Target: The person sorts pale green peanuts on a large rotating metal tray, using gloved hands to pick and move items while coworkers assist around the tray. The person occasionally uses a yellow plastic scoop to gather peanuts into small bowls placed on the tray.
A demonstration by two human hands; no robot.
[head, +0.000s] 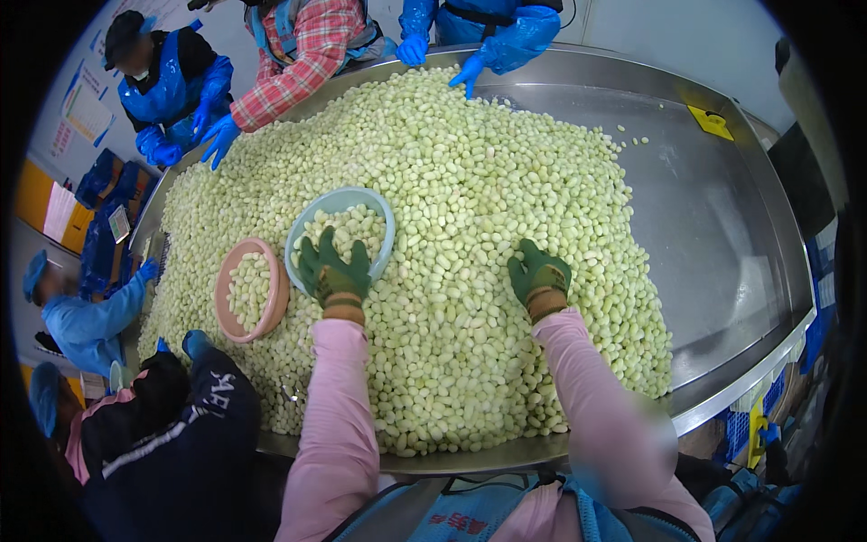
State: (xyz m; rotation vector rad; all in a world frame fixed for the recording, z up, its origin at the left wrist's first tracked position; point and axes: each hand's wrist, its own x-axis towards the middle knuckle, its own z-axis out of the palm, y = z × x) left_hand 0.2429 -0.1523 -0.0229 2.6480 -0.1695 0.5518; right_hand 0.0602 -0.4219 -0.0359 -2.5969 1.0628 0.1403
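My left hand (335,271), in a green work glove with a brown cuff, is spread over a pale blue plastic bowl (389,234). Pale green, oval, grape-like fruits (352,227) partly fill that bowl, and nothing shows in my fingers. My right hand (538,274), gloved the same way, rests on the big heap of the same fruits (460,318). Its fingertips point down among them, so whether it grips any is hidden. To the left of the blue bowl, a pink plastic bowl (276,298) of fruits sits tilted on the heap.
The heap covers most of a rimmed stainless steel table (704,203). Co-workers in blue gloves (220,139) stand along the far and left sides; another person (183,440) leans close at my left. A yellow scraper (711,122) lies in the far right corner.
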